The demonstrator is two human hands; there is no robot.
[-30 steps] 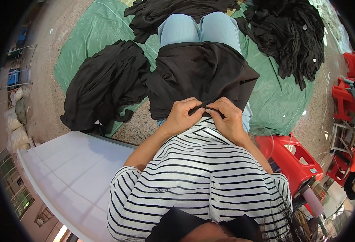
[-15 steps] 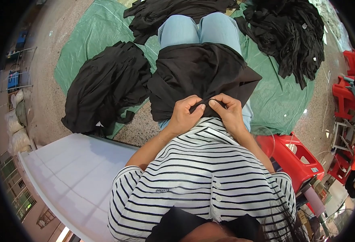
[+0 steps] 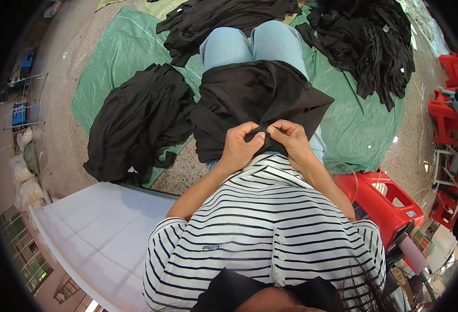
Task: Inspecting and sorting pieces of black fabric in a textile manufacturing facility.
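Observation:
A piece of black cloth is spread across my lap, over light blue jeans. Its near edge is pinched between thumb and fingers by my left hand. Close beside it, my right hand pinches the same edge, the two thumb tips almost meeting. A corner of the cloth sticks out to the right over my thigh. Whatever lies between the fingertips besides cloth is too small to make out.
Black garments lie heaped on a green tarp: one pile at left, another at far right, a third ahead. A white tabletop stands at near left, a red plastic stool at right.
The view has shifted slightly. Both hands keep their pinch on the cloth edge, with the fingertips only slightly moved.

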